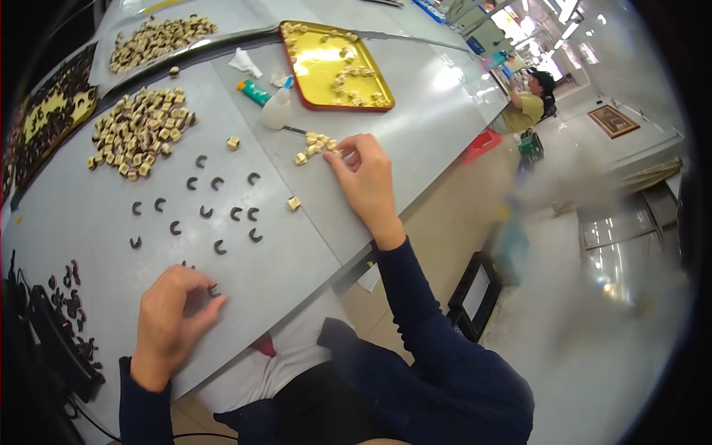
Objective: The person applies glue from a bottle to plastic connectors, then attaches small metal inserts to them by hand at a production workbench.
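Observation:
My left hand [170, 319] is near the table's front edge, thumb and forefinger curled round a small dark C-shaped piece [213, 291] at their tips. Several more pieces like it, such as this dark C-shaped clip [206, 212], lie spread over the table beyond that hand. Farther right, my right hand [367, 182] has thumb and forefinger pinched at the edge of a small cluster of cream blocks [317, 142]. One small cream block seems to be between the fingertips, though they partly hide it. Two single blocks, one a cream cube [294, 203], lie apart from the cluster.
A heap of cream-and-brown blocks [141, 130] lies at the far left, with another pile [159, 41] behind it. A yellow tray with red rim [337, 105], a white squeeze bottle [277, 111] and a green tube [254, 92] stand beyond my right hand. Dark pieces [74, 304] lie far left.

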Demonstrator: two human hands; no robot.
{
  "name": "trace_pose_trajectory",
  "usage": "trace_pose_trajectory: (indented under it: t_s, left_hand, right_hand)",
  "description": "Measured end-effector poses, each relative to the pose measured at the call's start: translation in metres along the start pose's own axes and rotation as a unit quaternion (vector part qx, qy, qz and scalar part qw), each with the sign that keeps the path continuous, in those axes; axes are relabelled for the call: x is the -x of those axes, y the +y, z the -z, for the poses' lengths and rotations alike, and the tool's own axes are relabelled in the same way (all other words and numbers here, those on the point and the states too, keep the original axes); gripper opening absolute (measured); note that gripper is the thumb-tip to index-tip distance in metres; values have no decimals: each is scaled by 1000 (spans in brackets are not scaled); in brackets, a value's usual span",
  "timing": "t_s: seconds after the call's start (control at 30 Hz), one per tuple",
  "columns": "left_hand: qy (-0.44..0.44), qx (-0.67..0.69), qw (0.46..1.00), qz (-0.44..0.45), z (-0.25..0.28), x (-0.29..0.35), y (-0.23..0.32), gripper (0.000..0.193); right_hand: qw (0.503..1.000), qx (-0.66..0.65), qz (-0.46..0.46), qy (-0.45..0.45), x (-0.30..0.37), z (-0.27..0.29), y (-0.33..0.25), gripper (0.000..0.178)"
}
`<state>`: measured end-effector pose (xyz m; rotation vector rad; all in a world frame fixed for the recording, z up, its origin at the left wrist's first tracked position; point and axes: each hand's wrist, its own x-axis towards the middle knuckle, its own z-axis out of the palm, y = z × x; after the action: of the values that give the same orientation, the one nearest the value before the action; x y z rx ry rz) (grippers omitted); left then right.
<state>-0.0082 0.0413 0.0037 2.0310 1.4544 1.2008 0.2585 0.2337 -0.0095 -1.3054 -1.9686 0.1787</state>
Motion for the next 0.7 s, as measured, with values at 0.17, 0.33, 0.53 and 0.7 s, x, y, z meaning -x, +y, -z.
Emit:
trace_pose_trajectory:
  t_s: [0.17,0.33,0.53,0.7]
  left_hand:
    - [-18,1,1000,19,0,-3,1,38]
    - [13,37,999,0,0,-4,1,39]
    - [100,246,954,142,-2,-2,5,43]
    - [94,405,892,179,-12,-8,14,39]
  right_hand:
    - [997,-79,-20,2,2,9,-3,17]
    - [991,-127,1,-28,8,16,-3,21]
    - [898,-429,-66,-77,44,23,-67,22]
    - [842,-521,6,-141,73,11,-110,25]
